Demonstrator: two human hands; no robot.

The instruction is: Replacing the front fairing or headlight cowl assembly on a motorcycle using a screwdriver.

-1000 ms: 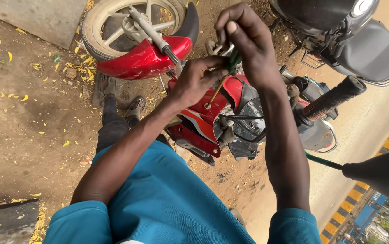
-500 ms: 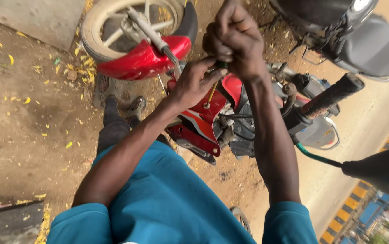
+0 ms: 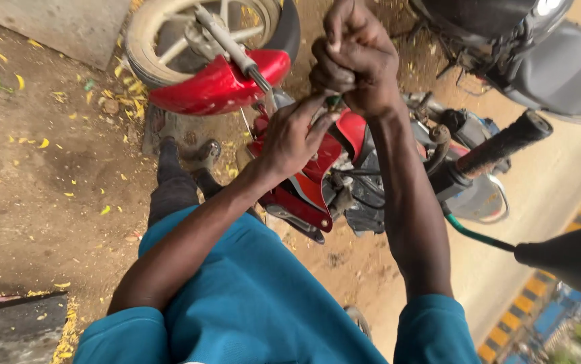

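Head view looks down on a red motorcycle (image 3: 304, 182), where both hands meet above its front panel, just behind the red front mudguard (image 3: 216, 84). The right hand (image 3: 358, 64) is curled into a tight fist around something small and green-tipped, too hidden to identify. The left hand (image 3: 290, 138) presses against the red bodywork just below it, fingers spread and thumb raised toward the fist; whether it pinches anything I cannot tell. The black handlebar grip (image 3: 503, 145) juts out to the right. The front wheel (image 3: 189, 34) rests on bare dirt ground (image 3: 41, 189) strewn with yellow leaves. A dark scooter (image 3: 540, 54) stands close at upper right, beside a paved road (image 3: 560, 195).
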